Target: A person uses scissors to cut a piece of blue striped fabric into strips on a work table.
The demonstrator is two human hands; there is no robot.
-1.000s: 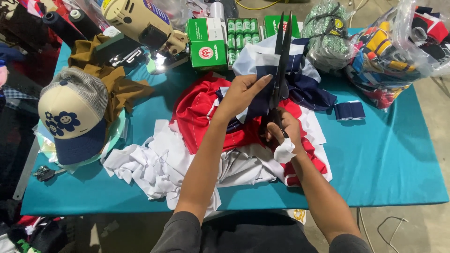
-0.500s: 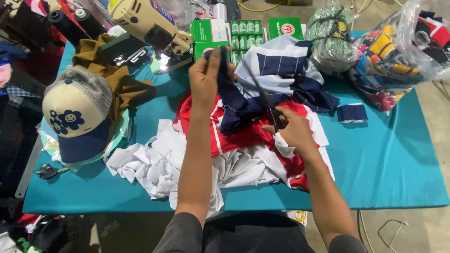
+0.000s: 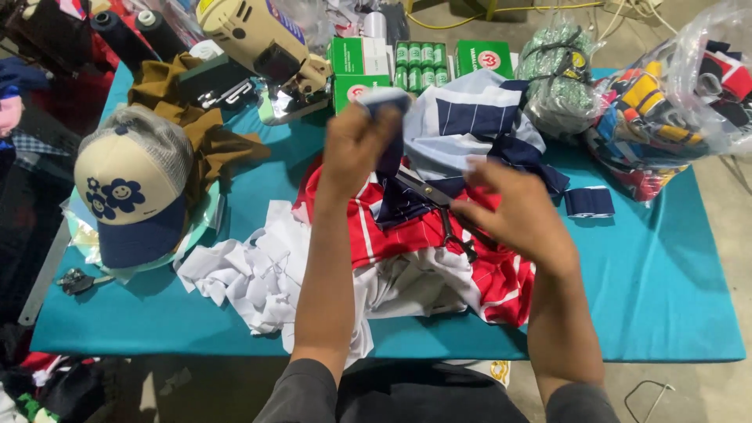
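We are pinching a navy-and-white piece of cloth [image 3: 389, 125] in our left hand [image 3: 356, 149], fingers closed tight on its top edge and lifting it above the red striped garment [image 3: 415, 235]. Our right hand [image 3: 513, 215] is wrapping narrowly around the handles of the black scissors [image 3: 435, 200], whose blades are pointing up and left toward the lifted cloth, just under it; the hand is blurred, so we cannot tell exactly how the fingers are sitting in the loops.

Taking the red striped garment as our landmark: the scissors are lying over its upper middle, and the lifted cloth is hanging over its upper edge. Behind it, a navy garment with thin white stripes [image 3: 478, 125] is bunching up. Touching its near left side, a heap of white fabric scraps [image 3: 251, 274] is spreading toward the table edge. Just to its right, a small folded navy piece [image 3: 589, 201] is resting on the teal table cover [image 3: 666, 290].

We are judging the cutting to be partway through: scraps and a separated piece are already lying around, while most of the red and navy cloth is looking whole.

Well to the left of the garment, a cream and navy cap [image 3: 129, 188] is sitting beside brown cloth [image 3: 211, 141]. Far behind, green boxes [image 3: 368, 66] are standing near a cream machine [image 3: 258, 39], and clear bags of fabric [image 3: 674, 102] are sitting far to the right.
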